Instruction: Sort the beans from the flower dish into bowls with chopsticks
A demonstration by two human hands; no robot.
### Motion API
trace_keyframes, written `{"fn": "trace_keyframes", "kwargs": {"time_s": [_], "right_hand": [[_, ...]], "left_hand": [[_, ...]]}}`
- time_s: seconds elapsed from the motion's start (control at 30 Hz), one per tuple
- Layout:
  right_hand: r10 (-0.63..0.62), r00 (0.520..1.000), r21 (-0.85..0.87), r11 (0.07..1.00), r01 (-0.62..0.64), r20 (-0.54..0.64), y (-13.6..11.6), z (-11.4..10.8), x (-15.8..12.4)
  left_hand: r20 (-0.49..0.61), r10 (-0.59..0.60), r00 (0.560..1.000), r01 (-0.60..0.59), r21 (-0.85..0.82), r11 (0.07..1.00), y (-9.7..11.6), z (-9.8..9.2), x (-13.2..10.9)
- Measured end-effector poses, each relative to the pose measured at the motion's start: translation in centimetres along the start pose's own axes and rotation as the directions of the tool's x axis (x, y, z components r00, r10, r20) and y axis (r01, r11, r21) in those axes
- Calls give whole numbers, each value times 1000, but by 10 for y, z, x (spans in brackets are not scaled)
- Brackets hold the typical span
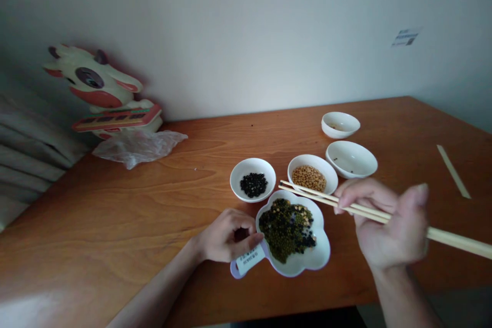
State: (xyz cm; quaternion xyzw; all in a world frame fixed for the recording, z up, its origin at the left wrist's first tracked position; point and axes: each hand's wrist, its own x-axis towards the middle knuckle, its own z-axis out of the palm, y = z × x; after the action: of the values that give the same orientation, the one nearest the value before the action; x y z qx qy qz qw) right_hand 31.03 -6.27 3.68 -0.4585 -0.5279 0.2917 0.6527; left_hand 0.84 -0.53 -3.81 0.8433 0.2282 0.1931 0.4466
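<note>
My left hand (226, 236) pinches the handle of a white, purple-rimmed, flower-shaped dish (321, 252). Green, black and yellowish beans (286, 228) lie mixed in it. In my right hand (388, 228) is a pair of wooden chopsticks (326, 197), pointing left. Their tips, nearly together, hover over the gap between two bowls; a small dark spot shows there, too small to tell if it is a bean. Black beans (253, 184) fill the bottom of the left bowl (235, 180). Yellow beans (308, 178) lie in the right bowl (333, 179).
Behind the yellow beans stand a white bowl (355, 156) with a few dark specks and another bowl (340, 130) with a little inside. A paper strip (453, 171) lies at the right. A cow-shaped toy keyboard (111, 92) and a clear plastic bag (140, 147) occupy the far left.
</note>
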Motion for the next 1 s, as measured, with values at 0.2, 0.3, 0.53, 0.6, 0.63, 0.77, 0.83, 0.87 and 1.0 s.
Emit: {"fn": "trace_keyframes", "kwargs": {"time_s": [0.2, 0.3, 0.53, 0.6, 0.63, 0.77, 0.83, 0.87, 1.0], "right_hand": [[3, 946, -132, 990, 42, 323, -12, 43, 55], [-11, 901, -159, 983, 89, 434, -21, 39, 80], [151, 641, -341, 922, 183, 753, -45, 22, 106], [154, 571, -360, 894, 268, 806, -45, 21, 105], [150, 537, -362, 878, 313, 830, -43, 21, 105], [161, 443, -358, 840, 407, 882, -37, 18, 105], [165, 432, -361, 831, 423, 886, -35, 17, 105], [169, 429, -366, 825, 430, 887, -35, 16, 106], [201, 390, -375, 813, 445, 898, -33, 15, 107]], "left_hand": [[-164, -121, 979, 114, -54, 992, 7, 0, -10], [-316, -226, 922, 211, -80, 974, 23, 8, -23], [-674, -497, 547, 348, -357, 867, 58, 59, -41], [-712, -526, 465, 320, -418, 850, 61, 71, -36], [-720, -534, 443, 326, -426, 844, 62, 75, -32], [-725, -543, 422, 358, -417, 835, 60, 76, -19], [-746, -539, 391, 345, -424, 838, 59, 78, -18], [-762, -532, 369, 333, -426, 841, 59, 82, -19], [-878, -395, 270, 253, -332, 909, 64, 105, -26]]}}
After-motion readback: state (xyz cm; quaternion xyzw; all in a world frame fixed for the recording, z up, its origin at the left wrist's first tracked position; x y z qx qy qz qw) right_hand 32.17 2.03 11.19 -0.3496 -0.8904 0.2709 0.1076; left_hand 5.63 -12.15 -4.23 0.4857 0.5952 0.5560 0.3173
